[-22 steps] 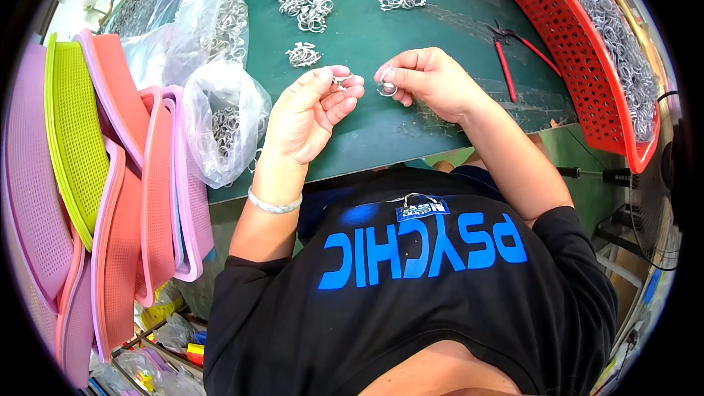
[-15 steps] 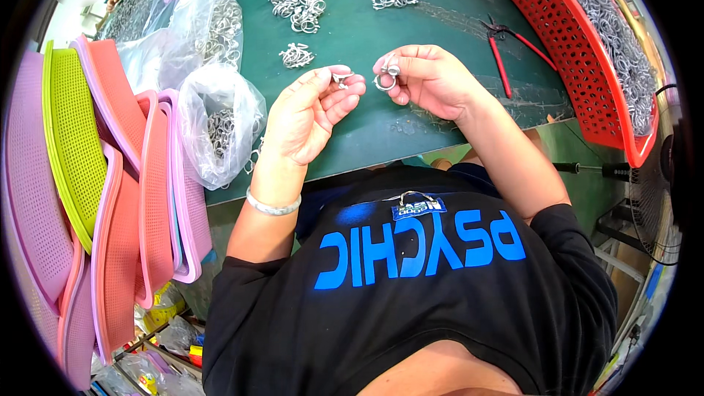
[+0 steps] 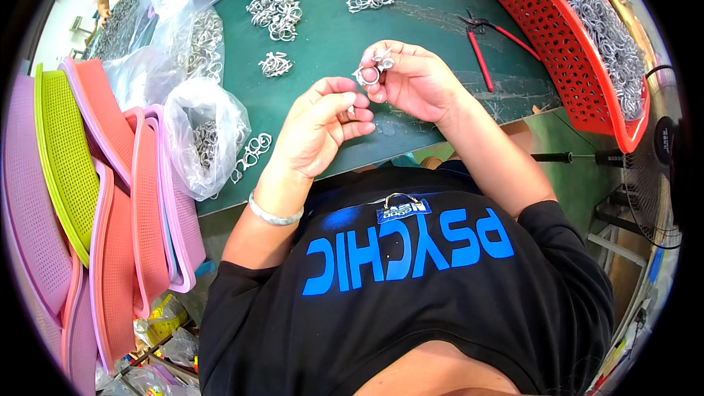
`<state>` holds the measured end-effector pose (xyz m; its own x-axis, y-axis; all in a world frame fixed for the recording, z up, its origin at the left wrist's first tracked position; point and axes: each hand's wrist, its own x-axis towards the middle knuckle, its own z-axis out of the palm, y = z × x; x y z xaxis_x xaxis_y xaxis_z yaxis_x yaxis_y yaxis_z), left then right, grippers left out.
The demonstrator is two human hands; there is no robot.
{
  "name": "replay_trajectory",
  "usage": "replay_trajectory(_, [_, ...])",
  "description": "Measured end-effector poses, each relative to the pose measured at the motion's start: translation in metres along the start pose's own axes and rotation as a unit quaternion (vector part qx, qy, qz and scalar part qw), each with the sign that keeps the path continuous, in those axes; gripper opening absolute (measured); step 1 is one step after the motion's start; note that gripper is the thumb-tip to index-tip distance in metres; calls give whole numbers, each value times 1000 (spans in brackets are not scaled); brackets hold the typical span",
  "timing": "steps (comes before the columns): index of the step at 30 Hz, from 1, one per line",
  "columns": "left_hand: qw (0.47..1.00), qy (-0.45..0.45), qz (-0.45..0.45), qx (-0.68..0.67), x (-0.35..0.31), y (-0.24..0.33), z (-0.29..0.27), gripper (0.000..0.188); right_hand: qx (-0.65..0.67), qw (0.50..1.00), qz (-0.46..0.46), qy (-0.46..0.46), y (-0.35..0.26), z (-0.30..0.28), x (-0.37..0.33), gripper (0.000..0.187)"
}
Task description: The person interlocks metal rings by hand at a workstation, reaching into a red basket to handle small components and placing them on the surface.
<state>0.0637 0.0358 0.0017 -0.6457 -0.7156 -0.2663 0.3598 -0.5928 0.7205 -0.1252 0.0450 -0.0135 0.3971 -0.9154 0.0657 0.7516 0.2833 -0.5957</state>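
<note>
Over the front part of the green table [image 3: 433, 37], my right hand [image 3: 416, 86] pinches a few silvery metal rings [image 3: 369, 75] between thumb and fingers. Close beside it on the left, my left hand [image 3: 319, 128] is closed at the fingertips on a small silvery metal piece [image 3: 351, 109], mostly hidden by the fingers. The two hands' fingertips nearly meet. Beyond them lie a small cluster of metal pieces [image 3: 275, 64], another small bunch of rings [image 3: 370, 1] and a larger heap of rings [image 3: 277, 4]. A few linked rings [image 3: 254, 152] rest left of my left wrist.
Red-handled pliers [image 3: 480, 55] lie to the right, near a red perforated basket [image 3: 546, 37] full of metal rings. Clear plastic bags [image 3: 180, 37] with rings stand at the left, by stacked coloured baskets [image 3: 117, 205]. A co-worker's hand [image 3: 103, 7] shows at the far left.
My hands have drawn closer together, the left one now lower and turned, its piece more covered by fingers. The whole view has shifted slightly, so table items appear further left.
</note>
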Motion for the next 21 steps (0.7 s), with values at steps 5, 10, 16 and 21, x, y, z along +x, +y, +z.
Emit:
replay_trajectory(5, [995,65,0,71,6,-6,18,19,-10,999,-17,50,3,3,-3,11])
replay_trajectory(10, [988,89,44,121,15,-11,22,19,-65,996,-51,41,2,0,-6,17])
replay_trajectory(16, [955,141,118,231,19,-14,28,12,-68,994,-67,56,4,1,-13,18])
replay_trajectory(21, [948,131,192,219,23,-19,27,9,-38,995,-66,59,6,-4,-17,22])
